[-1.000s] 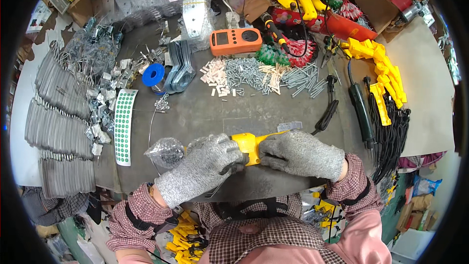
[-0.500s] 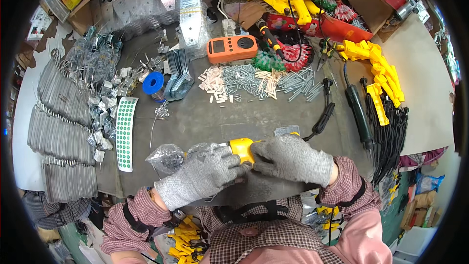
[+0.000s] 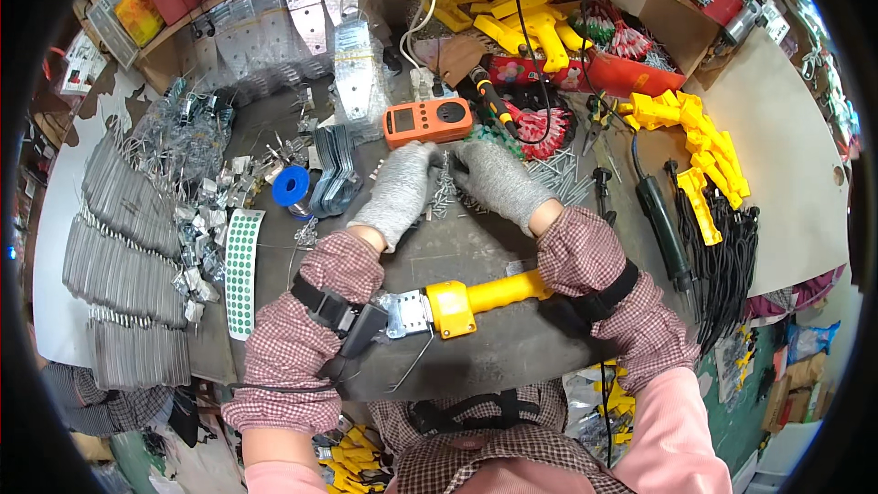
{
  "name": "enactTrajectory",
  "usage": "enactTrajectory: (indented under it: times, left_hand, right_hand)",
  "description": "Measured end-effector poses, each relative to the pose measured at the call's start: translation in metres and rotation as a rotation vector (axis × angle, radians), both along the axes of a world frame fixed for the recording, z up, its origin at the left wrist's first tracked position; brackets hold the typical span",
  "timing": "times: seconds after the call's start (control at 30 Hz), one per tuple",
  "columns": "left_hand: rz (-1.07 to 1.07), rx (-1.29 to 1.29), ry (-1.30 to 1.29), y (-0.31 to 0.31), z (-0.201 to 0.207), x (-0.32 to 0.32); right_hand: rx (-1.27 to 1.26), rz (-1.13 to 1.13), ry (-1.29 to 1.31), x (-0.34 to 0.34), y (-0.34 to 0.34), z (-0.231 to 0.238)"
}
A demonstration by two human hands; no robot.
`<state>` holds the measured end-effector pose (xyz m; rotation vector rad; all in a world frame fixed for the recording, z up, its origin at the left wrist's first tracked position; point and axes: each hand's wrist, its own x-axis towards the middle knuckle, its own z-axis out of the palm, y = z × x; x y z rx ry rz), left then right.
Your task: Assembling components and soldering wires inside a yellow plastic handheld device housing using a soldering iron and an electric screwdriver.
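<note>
A: Where are the hands?
B: Both gloved in grey knit, at the pile of small silver screws (image 3: 443,199), just below the orange meter (image 3: 428,123). Left hand (image 3: 402,185): fingers curled, tips down at the pile. Right hand (image 3: 501,181): bent likewise, tips close to the left's, narrow gap between. Gloves hide whether either pinches a screw; no saying.
A: And the yellow-handled tool (image 3: 450,308)?
B: On the dark table (image 3: 476,242), between the forearms, nearer the body. Metal plate (image 3: 409,313) points left; yellow handle (image 3: 503,292) runs right, its end hidden by the right sleeve (image 3: 576,261). No fingers on it.
A: How would the screws handle?
B: Light, hard, rigid; probably slippery in knit fabric and apt to roll. Best hold looks like the shank just under the head, thumb against fingertip, singly. Threads could snag the yarn.
A: The tool?
B: Likely light, stiff plastic, perhaps heavier toward the metal end. Take it by the handle, steadying the boxy part beside the plate. Better to avoid the thin bent rod (image 3: 419,361); it looks the easiest piece to knock askew.
</note>
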<state>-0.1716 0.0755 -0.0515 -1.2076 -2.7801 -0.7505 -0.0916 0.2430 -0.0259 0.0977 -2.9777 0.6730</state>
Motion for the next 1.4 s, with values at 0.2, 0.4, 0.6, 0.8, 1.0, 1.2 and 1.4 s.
enactTrajectory:
  times: [0.2, 0.4, 0.6, 0.8, 1.0, 1.2, 1.4]
  left_hand:
    - [-0.09, 0.059, -0.031, -0.001, 0.024, 0.029]
    - [-0.377, 0.146, -0.63, 0.016, 0.046, 0.12]
    - [-0.516, -0.05, -0.313, 0.039, 0.021, 0.13]
    - [-0.743, 0.099, -0.036, 0.025, 0.019, 0.153]
    - [-0.48, -0.07, -0.101, 0.001, 0.036, 0.089]
    - [-0.374, -0.139, 0.149, 0.015, 0.011, 0.075]
    - [-0.281, 0.125, 0.121, -0.001, -0.019, 0.059]
  right_hand:
    - [0.19, 0.022, 0.056, -0.004, 0.02, -0.025]
    - [-0.084, 0.082, 0.07, -0.016, 0.029, 0.011]
    - [-0.039, 0.158, 0.1, 0.004, 0.023, 0.022]
    - [0.246, 0.273, 0.005, 0.003, 0.037, -0.003]
    - [0.045, 0.111, 0.101, -0.004, 0.037, -0.008]
    - [0.062, 0.065, 0.262, -0.001, 0.035, 0.017]
    - [-0.106, 0.107, 0.379, 0.057, 0.014, 0.038]
